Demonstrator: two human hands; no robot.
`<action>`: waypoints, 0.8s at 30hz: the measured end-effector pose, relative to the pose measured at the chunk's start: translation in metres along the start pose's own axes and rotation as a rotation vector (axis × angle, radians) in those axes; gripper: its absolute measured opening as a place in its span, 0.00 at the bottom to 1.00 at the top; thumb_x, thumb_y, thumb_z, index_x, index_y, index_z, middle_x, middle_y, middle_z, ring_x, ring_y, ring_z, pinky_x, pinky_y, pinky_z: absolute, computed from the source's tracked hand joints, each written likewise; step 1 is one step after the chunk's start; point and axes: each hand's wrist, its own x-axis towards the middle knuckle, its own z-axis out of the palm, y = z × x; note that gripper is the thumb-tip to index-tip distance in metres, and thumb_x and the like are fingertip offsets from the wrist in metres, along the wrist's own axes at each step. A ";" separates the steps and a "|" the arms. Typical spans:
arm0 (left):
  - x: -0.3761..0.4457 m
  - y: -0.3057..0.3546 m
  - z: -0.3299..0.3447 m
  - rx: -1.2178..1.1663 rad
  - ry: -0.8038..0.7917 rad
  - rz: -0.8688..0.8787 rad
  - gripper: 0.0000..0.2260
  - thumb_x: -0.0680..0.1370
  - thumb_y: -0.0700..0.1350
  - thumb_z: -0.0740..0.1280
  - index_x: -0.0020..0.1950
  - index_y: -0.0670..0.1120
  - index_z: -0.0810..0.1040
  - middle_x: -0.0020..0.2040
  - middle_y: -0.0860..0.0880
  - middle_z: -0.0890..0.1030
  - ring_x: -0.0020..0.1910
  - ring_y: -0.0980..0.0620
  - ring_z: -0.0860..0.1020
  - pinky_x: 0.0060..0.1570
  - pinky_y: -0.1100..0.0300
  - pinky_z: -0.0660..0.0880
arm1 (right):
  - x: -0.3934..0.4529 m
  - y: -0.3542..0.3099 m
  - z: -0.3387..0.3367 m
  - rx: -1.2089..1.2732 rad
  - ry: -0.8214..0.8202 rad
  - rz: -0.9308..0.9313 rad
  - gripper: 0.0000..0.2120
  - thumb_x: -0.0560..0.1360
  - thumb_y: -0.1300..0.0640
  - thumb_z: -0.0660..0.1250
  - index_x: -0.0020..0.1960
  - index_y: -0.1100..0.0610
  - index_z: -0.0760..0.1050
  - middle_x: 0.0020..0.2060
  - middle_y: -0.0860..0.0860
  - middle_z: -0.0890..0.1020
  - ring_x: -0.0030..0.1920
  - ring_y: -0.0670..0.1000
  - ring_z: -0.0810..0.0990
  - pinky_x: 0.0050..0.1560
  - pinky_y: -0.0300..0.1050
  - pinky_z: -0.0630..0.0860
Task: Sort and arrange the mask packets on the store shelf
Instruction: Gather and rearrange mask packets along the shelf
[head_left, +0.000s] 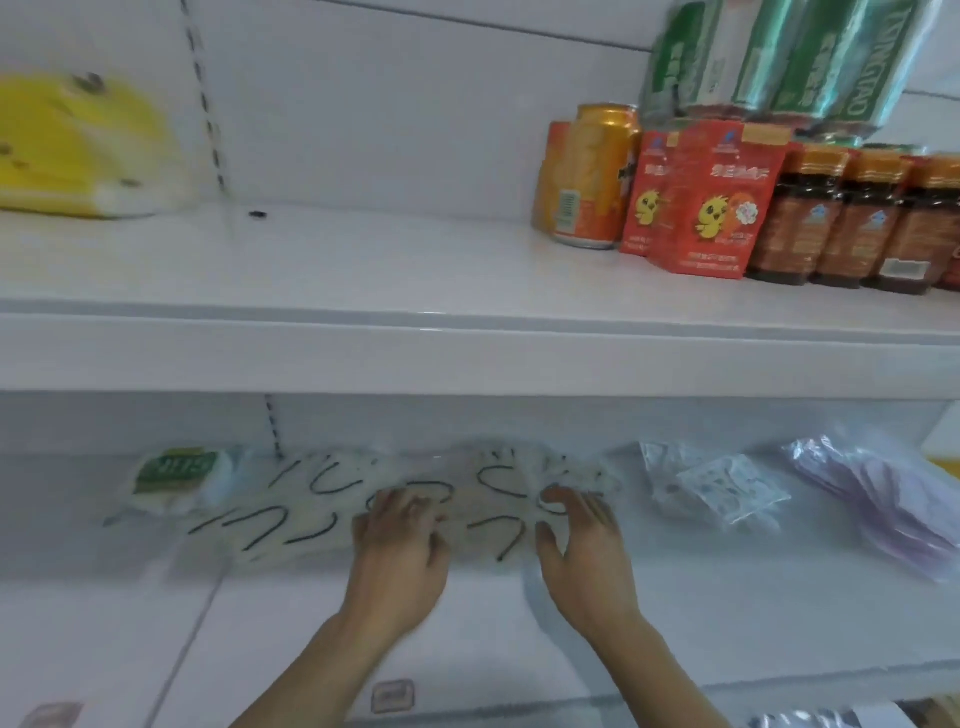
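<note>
On the lower shelf we have both hands on the clear mask packets with dark ear loops, spread mid-shelf. Left hand lies fingers-forward on the packets, grip looks released; the blur hides any pinch. Right hand rests open just beside, fingers spread, thumb out. More packets sit right: a printed one, then lilac ones.

A shop: white metal retail shelves with slotted uprights, stocked with an orange drink can, red snack pouches, a row of dark jars, green-labelled can packs, and clear-bagged mask packets on the lower shelf.
</note>
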 end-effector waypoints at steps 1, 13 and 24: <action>-0.006 -0.021 -0.019 0.024 0.021 -0.010 0.09 0.71 0.45 0.63 0.47 0.51 0.81 0.49 0.53 0.78 0.55 0.48 0.75 0.45 0.52 0.69 | -0.001 -0.021 0.018 0.012 -0.002 -0.036 0.13 0.75 0.62 0.72 0.59 0.55 0.80 0.56 0.49 0.82 0.63 0.53 0.76 0.61 0.43 0.71; -0.143 -0.321 -0.264 0.201 0.080 -0.374 0.11 0.74 0.44 0.65 0.54 0.55 0.80 0.57 0.57 0.75 0.64 0.52 0.70 0.53 0.54 0.62 | -0.075 -0.335 0.243 0.149 -0.229 -0.369 0.18 0.74 0.60 0.69 0.63 0.50 0.77 0.66 0.49 0.78 0.74 0.60 0.67 0.69 0.57 0.71; -0.217 -0.497 -0.413 0.313 0.177 -0.604 0.13 0.76 0.43 0.67 0.58 0.56 0.79 0.60 0.57 0.73 0.65 0.53 0.68 0.57 0.53 0.62 | -0.103 -0.554 0.381 0.180 -0.492 -0.582 0.23 0.77 0.58 0.66 0.72 0.49 0.71 0.74 0.47 0.71 0.79 0.56 0.59 0.75 0.57 0.63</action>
